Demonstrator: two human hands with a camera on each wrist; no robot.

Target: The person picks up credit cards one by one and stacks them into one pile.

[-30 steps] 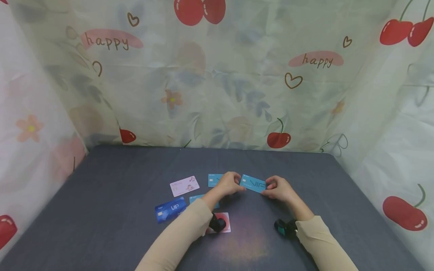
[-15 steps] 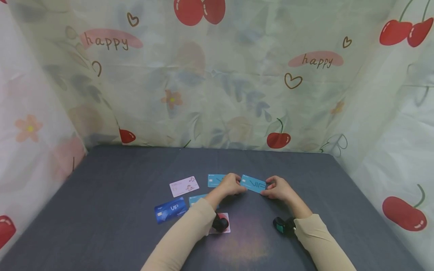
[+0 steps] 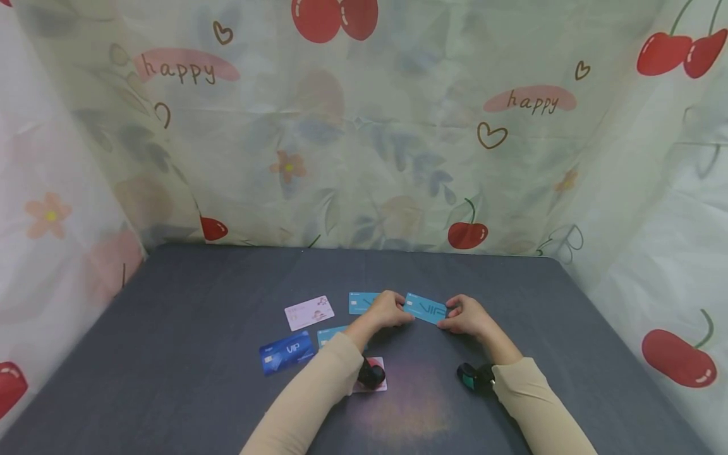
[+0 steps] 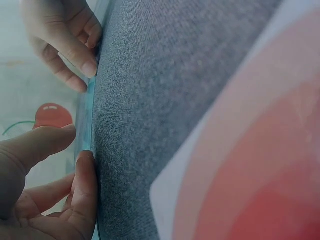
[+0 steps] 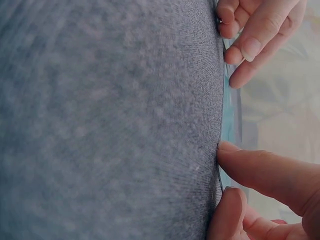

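Note:
A light blue card (image 3: 423,308) marked VIP lies at a slant on the dark table, between the two hands. My left hand (image 3: 388,309) holds its left short edge with thumb and fingers. At the opposite short edge, my right hand (image 3: 466,316) has thumb and index finger at the corners. Both wrist views show the card (image 4: 87,112) edge-on, low against the cloth, with fingertips at its ends. Beside the left hand is another light blue card (image 3: 362,303), partly covered by that hand. A third light blue card (image 3: 330,335) is half hidden under the left forearm.
Farther left lie a pale pink card (image 3: 309,313) and a dark blue VIP card (image 3: 286,352). A red-and-pink card (image 3: 380,362) sits below the left wrist camera (image 3: 372,376), partly hidden. A cherry-patterned curtain (image 3: 364,158) stands behind the dark table (image 3: 199,392).
The left hand and forearm have shifted very slightly right, and the right forearm slightly left. The card between the hands has barely moved; both hands stay at its ends.

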